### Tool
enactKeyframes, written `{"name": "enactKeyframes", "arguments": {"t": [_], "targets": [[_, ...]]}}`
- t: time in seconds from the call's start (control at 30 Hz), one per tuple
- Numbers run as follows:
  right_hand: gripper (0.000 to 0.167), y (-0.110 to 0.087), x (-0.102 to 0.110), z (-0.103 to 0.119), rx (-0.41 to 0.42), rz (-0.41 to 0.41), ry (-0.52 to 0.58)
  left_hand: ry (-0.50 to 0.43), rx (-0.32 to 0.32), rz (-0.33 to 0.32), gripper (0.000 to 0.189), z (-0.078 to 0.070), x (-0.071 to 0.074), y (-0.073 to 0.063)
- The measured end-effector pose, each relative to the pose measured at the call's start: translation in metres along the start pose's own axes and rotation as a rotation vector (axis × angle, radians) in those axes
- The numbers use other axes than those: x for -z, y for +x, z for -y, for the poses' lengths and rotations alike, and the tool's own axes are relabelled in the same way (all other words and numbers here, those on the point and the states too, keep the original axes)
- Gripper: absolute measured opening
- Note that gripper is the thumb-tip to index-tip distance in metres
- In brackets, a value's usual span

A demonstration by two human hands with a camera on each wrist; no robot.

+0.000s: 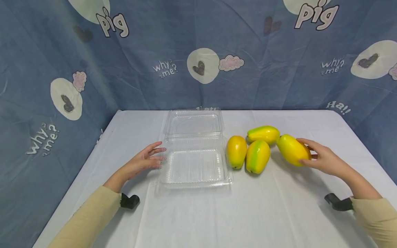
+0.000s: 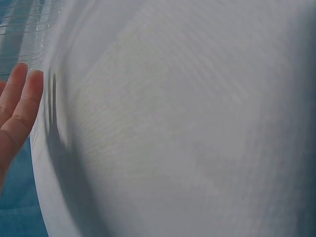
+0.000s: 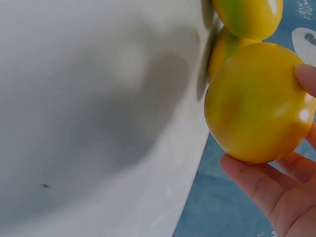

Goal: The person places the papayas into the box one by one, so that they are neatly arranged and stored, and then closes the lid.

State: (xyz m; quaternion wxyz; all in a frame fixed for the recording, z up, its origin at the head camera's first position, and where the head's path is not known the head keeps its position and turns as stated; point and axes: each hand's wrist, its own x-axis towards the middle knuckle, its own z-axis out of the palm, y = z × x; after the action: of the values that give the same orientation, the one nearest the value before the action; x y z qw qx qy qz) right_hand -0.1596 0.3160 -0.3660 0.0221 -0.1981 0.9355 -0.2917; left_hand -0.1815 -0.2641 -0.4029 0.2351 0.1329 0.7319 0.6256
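My right hand [image 1: 325, 158] grips a yellow papaya [image 1: 293, 150] at its right end, fingers over the far side and thumb on the near side. In the right wrist view the papaya [image 3: 256, 103] hangs over its shadow on the white cloth. Three more yellow-green papayas lie to its left: one at the back [image 1: 263, 134], one in front [image 1: 258, 156] and one beside the container [image 1: 236, 151]. My left hand [image 1: 142, 162] has its fingers spread, fingertips right at the left rim of a clear plastic clamshell container [image 1: 192, 167], which holds nothing.
The container's lid [image 1: 194, 124] is folded back flat toward the rear edge of the table. A white cloth [image 1: 248, 213] covers the table. Blue printed curtains [image 1: 149, 89] stand behind it and at both sides. Each wrist wears a black camera mount [image 1: 129, 201].
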Motion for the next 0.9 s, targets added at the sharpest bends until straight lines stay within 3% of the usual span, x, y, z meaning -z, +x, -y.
{"name": "enactKeyframes", "arguments": {"t": [0.57,0.9], "targets": [[0.063,0.020,0.011,0.031,0.100,-0.033,-0.036,0.021,0.011,-0.010,0.076,0.000,0.001,0.001],[0.064,0.038,0.016,0.051,0.132,-0.012,-0.007,0.012,0.015,-0.015,0.078,0.001,0.001,0.002]]}}
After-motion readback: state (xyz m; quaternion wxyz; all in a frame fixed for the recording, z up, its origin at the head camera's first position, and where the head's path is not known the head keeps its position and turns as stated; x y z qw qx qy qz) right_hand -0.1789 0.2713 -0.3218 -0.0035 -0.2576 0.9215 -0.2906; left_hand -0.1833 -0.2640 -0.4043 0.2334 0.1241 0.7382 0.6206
